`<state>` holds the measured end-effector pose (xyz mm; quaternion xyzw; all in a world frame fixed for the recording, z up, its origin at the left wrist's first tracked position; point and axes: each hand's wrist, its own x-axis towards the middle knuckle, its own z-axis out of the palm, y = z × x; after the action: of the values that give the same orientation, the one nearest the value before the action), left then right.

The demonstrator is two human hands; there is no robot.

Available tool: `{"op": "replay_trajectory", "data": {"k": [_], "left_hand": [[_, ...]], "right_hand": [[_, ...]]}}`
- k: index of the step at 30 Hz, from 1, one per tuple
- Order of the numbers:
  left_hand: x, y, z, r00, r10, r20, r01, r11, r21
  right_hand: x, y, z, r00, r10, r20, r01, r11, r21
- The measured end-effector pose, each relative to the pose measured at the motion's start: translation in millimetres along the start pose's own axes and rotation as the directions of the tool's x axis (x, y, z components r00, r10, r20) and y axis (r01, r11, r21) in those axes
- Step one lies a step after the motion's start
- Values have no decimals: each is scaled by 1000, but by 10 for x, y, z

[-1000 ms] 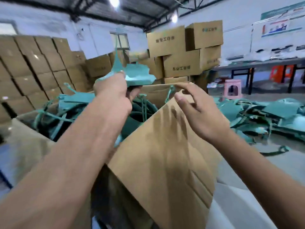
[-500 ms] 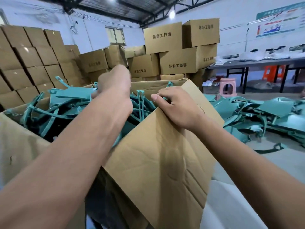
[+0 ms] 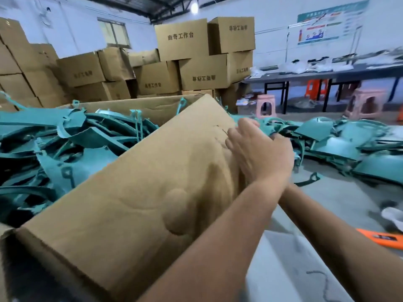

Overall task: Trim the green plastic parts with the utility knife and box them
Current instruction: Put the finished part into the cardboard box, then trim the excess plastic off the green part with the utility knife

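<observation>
left hand [image 3: 259, 153]: fingers fairly straight, lying against the raised flap at about 2 o'clock of it; blurred, holds nothing.
right hand [image 3: 281, 138]: almost wholly hidden behind the left hand; cannot tell whether open or closed.
box flap [image 3: 157, 188]: brown cardboard, tilted up, centre of view.
open carton [image 3: 135, 110]: at 9 to 11 o'clock, heaped with green plastic parts [image 3: 72, 144].
loose green parts [image 3: 349, 147]: piled on the floor at 3 o'clock.
orange utility knife [image 3: 383, 237]: at 4 o'clock on the grey surface, well apart from both hands.
stacked cartons [image 3: 196, 59]: at 12 o'clock.
</observation>
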<state>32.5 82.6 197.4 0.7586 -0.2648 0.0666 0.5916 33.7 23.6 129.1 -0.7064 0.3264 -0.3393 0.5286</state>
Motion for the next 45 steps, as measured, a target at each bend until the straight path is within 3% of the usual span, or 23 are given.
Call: {"op": "replay_trajectory", "data": {"k": [1, 2, 4, 6, 8, 13, 15, 17, 20, 23, 25, 27, 29, 30, 31, 33, 34, 35, 37, 39, 42, 45], "left_hand": [[-4, -111, 129, 996, -67, 57, 64, 997, 40], [-15, -224, 254, 983, -145, 114, 137, 988, 77], [-31, -457, 449, 931, -283, 233, 250, 955, 160], [-56, -672, 613, 869, -351, 349, 268, 927, 263], [-63, -857, 724, 831, -382, 404, 272, 913, 305], [-65, -1128, 856, 825, -377, 421, 275, 919, 283], [-103, -1226, 879, 881, -238, 409, 78, 926, 369], [-165, -1326, 897, 899, 71, 433, -294, 829, 476], [-189, -1366, 925, 776, 365, 514, -618, 604, 503], [-142, -1254, 962, 660, 485, 573, -743, 534, 404], [-109, -1118, 949, 650, 569, 503, -745, 608, 275], [-85, -1002, 964, 706, 593, 387, -682, 717, 146], [-78, -971, 1002, 811, 502, 301, -529, 849, 9], [-84, -972, 1030, 870, 401, 288, -390, 916, -96], [-101, -971, 1053, 917, 266, 298, -209, 955, -210], [-155, -1032, 1091, 923, 11, 385, 148, 912, -382], [-186, -1089, 1107, 904, -56, 424, 251, 873, -419], [-234, -1163, 1115, 889, -77, 452, 295, 852, -433], [-326, -1323, 1103, 875, -49, 482, 290, 850, -439], [-389, -1477, 1105, 869, -14, 495, 259, 865, -430], [-427, -1629, 1123, 888, -45, 458, 284, 837, -468], [-430, -1755, 1104, 900, -92, 426, 328, 785, -525]], "right_hand": [[60, 103, -89, 999, -35, -3, 34, 985, -172], [115, 234, -218, 998, -47, 37, 58, 901, -430], [252, 498, -381, 995, 17, 98, 72, 563, -824], [376, 774, -446, 985, 150, 84, 14, 413, -911], [456, 976, -466, 982, 177, 63, 6, 307, -952], [572, 1206, -730, 999, -38, 18, 30, 360, -933], [488, 1224, -916, 994, -111, 8, 43, 322, -946], [362, 1180, -1159, 979, -203, 21, 74, 256, -964], [170, 911, -1537, 961, -238, 144, 172, 100, -980], [-50, 604, -1862, 903, -258, 343, 348, -30, -937], [-202, 500, -1990, 792, -501, 348, 402, 0, -915], [-333, 468, -2067, 644, -740, 191, 354, 67, -933], [-446, 521, -2095, 523, -852, -25, 341, 235, -910], [-491, 601, -2100, 514, -847, -136, 360, 357, -862], [-526, 711, -2108, 567, -793, -221, 365, 483, -796], [-582, 997, -2122, 813, -532, -236, 240, 677, -696], [-603, 1168, -2128, 913, -377, -158, 156, 677, -719], [-636, 1319, -2127, 963, -262, -60, 125, 634, -763], [-691, 1493, -2118, 990, -110, 93, 140, 582, -801], [-684, 1548, -2142, 992, -58, 115, 127, 578, -806], [-602, 1650, -2134, 994, -104, 17, 69, 518, -852], [-542, 1666, -2136, 949, -237, -207, -45, 548, -835]]}}
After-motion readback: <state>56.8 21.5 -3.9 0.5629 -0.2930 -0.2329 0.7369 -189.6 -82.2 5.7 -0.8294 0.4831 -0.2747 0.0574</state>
